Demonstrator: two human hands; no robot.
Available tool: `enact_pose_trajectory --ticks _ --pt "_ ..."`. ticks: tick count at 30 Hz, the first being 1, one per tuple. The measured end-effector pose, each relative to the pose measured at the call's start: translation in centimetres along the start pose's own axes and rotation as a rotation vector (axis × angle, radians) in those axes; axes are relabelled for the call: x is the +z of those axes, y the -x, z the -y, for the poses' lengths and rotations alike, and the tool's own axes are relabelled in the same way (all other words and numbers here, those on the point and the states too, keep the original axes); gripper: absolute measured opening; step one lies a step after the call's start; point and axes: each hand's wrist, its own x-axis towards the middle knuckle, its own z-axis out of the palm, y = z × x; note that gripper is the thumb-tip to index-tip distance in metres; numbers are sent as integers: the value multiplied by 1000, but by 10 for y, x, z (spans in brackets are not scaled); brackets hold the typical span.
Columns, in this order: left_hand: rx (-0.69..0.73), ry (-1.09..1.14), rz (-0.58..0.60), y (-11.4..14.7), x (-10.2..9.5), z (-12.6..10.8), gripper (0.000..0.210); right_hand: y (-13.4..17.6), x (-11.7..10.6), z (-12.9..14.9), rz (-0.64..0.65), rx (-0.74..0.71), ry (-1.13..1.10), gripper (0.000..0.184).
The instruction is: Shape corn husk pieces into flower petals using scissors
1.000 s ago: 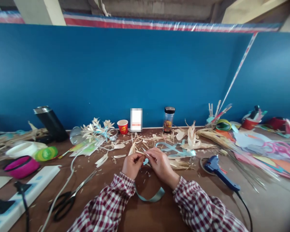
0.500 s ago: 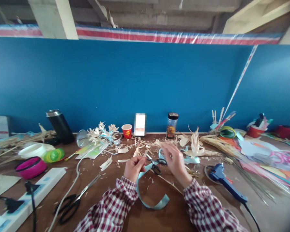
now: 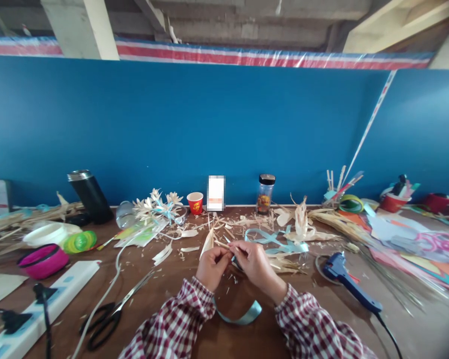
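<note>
Thumb and fingertips of the left hand (image 3: 213, 268) and the right hand (image 3: 257, 267) were pinched closed, nearly meeting, on a thin pale strip (image 3: 221, 244). The strip lay across the fingertips of each grip, its left end poking out past the left thumb. It looked dry and husk-like, so probably very light, stiffish and apt to split if bent sharply; a soft pinch near the middle seemed the safer hold. A blue ribbon (image 3: 243, 317), likely limp and slippery, curled on the counter (image 3: 228, 344) below the hands; its upper part was hidden, so whether either grip had it could not be told. Farther out lay black-handled scissors (image 3: 127, 298) to the left and a blue glue gun (image 3: 353, 285) to the right.
</note>
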Motion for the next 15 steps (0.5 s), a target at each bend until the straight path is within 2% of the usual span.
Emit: enact_pose_trajectory --ticks 5,9,11,13,15 --pt "-36 22 45 -1 -1 -4 26 -6 -2 -8 -75 52 112 22" --pt "-21 52 84 1 -5 -8 27 -14 -20 -27 -178 176 239 21" --pt "-21 84 37 -1 -7 -5 30 -16 -29 -32 -236 206 216 24" --pt "-56 152 -89 -5 -9 1 35 -16 -31 -31 -250 118 92 26" --pt "-108 210 -173 -10 -11 8 37 -13 -24 -24 -201 25 -45 31"
